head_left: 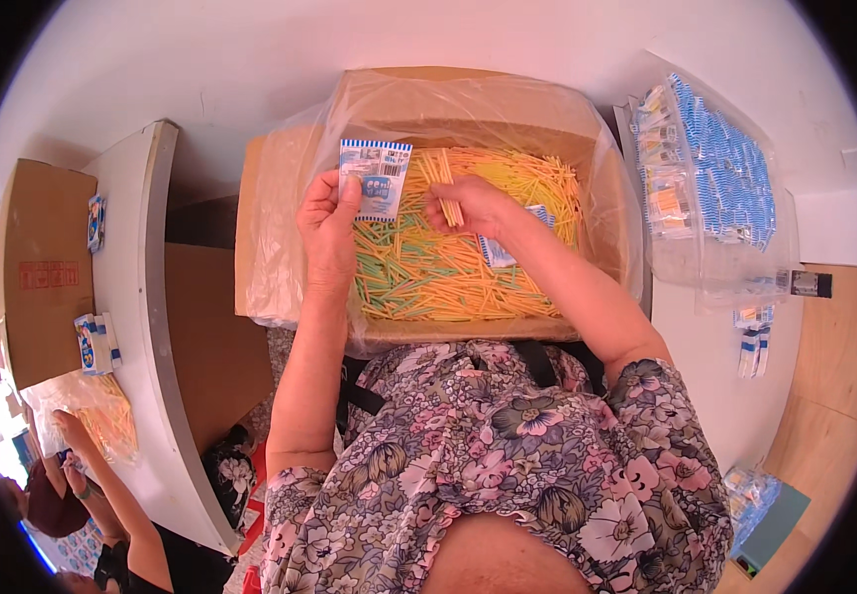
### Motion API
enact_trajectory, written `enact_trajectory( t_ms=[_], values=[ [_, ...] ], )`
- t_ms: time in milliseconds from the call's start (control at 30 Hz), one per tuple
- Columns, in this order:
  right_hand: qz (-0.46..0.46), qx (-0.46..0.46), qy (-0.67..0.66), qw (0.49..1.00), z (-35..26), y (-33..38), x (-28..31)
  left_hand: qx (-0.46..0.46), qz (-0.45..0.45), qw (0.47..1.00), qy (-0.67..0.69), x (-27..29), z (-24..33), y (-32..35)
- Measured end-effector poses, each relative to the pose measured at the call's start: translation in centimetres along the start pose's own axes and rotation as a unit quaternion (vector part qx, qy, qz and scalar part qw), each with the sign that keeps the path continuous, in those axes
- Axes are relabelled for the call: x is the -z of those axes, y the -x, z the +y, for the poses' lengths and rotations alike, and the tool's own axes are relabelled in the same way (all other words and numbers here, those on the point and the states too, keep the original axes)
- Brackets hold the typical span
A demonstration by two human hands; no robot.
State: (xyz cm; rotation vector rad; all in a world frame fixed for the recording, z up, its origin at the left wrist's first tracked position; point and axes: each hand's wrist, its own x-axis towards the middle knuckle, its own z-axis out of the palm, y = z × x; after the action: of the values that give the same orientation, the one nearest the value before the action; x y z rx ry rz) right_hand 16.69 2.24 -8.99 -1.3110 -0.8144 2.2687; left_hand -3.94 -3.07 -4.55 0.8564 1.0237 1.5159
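My left hand holds a small blue-and-white printed packet upright over a cardboard box lined with clear plastic. My right hand pinches a small bunch of yellow sticks just right of the packet. The box is filled with a heap of loose yellow, orange and green sticks. A second blue-and-white packet lies on the heap under my right wrist.
A clear bag of filled blue-and-white packets sits on the white table at right, with loose packets below it. A curved white table at left carries a cardboard box and packets. Another person's hands work at lower left.
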Motion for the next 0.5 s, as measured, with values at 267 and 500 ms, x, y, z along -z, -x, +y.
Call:
enact_trajectory(
  t_ms=[267, 500],
  values=[
    [0.041, 0.071, -0.204, 0.975, -2.2, -6.4, 0.5, -0.003, -0.010, 1.000, -0.003, -0.4, 0.1, 0.1],
    [0.011, 0.025, -0.173, 0.985, -1.0, -5.6, -0.8, 0.000, -0.003, 1.000, 0.000, 0.2, -0.1, 0.1]
  ],
)
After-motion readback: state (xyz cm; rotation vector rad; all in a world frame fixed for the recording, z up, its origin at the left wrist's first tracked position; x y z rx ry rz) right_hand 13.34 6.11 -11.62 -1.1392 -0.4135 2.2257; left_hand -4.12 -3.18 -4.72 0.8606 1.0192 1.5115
